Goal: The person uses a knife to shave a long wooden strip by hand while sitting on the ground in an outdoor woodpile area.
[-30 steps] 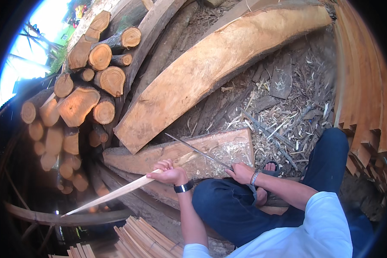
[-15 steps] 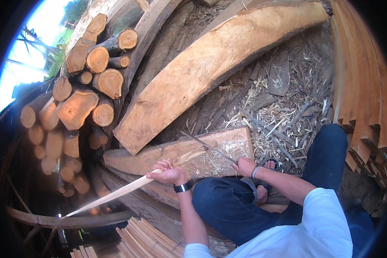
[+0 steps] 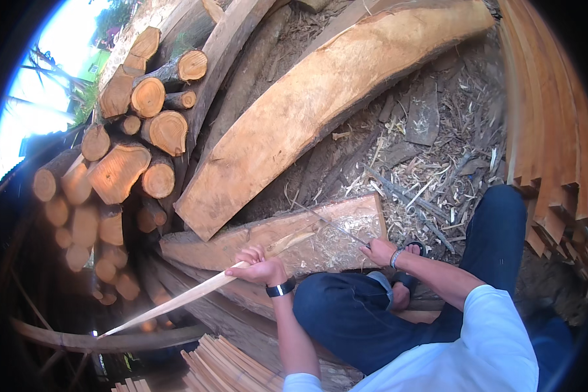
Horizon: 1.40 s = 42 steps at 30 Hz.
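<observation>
My left hand point(image 3: 260, 268) is closed around a long, pale wooden stick point(image 3: 176, 302). The stick tapers to a point at the lower left, and its other end runs past my fist over a thick wooden slab point(image 3: 206, 249) lying before my knees. In my right hand point(image 3: 380, 253) is a long, thin-bladed knife point(image 3: 332, 224), its handle hidden by my fingers. The blade slants up and left above the slab and crosses near the stick's far end; I cannot tell whether they touch. Shavings cling to the slab's right part.
A large curved plank point(image 3: 326, 98) lies beyond the slab. Cut logs point(image 3: 147, 98) are stacked at the left, and sawn boards point(image 3: 549, 117) stand at the right. Wood shavings point(image 3: 411, 189) litter the ground. A bundle of thin sticks point(image 3: 225, 366) lies at the lower left.
My right hand and the knife have shifted slightly right, away from my left hand. My left hand still grips the stick in nearly the same place.
</observation>
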### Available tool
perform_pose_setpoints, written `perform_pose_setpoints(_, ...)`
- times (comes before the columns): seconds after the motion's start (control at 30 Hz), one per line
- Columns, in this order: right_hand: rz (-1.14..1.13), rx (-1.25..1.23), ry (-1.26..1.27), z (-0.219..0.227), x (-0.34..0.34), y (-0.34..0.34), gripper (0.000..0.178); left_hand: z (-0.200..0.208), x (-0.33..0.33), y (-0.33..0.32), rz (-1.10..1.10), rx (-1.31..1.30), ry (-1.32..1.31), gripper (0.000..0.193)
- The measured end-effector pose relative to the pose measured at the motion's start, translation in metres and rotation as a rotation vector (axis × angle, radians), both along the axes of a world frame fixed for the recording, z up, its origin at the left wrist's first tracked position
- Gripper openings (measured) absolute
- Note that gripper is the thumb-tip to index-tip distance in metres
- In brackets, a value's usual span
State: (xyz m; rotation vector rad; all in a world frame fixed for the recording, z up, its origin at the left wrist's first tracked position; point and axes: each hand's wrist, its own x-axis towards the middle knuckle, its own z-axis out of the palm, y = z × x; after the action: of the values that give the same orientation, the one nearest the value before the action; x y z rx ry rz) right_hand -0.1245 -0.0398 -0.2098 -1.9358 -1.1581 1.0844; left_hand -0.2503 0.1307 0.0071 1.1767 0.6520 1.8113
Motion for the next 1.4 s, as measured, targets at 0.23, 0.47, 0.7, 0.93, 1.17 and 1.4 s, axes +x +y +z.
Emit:
perform_pose_setpoints(0.23, -0.005, 0.208, 0.030, 0.059, -0.018, 0.010, 0.052, -0.001, 0.003, 0.000, 0.028, -0.023, 0.015, 0.062)
perform_pose_setpoints(0.47, 0.009, 0.109, 0.073, 0.021, -0.011, 0.014, 0.053, -0.003, -0.004, -0.003, -0.071, -0.001, 0.020, 0.062)
perform_pose_setpoints(0.7, -0.052, 0.104, -0.006, 0.007, -0.012, 0.013, 0.055, -0.001, 0.001, -0.001, -0.073, 0.002, 0.029, 0.063)
perform_pose_setpoints(0.93, 0.027, 0.229, -0.023, 0.002, -0.010, 0.011, 0.057, 0.002, 0.000, -0.002, -0.066, -0.022, 0.012, 0.063)
perform_pose_setpoints(1.17, -0.016, 0.162, 0.028, -0.010, -0.009, 0.009, 0.054, -0.002, -0.002, 0.001, -0.097, -0.027, -0.006, 0.063)
perform_pose_setpoints(1.4, 0.008, 0.194, 0.029, 0.035, -0.016, 0.014, 0.055, -0.002, -0.013, 0.001, -0.066, -0.032, -0.009, 0.065)
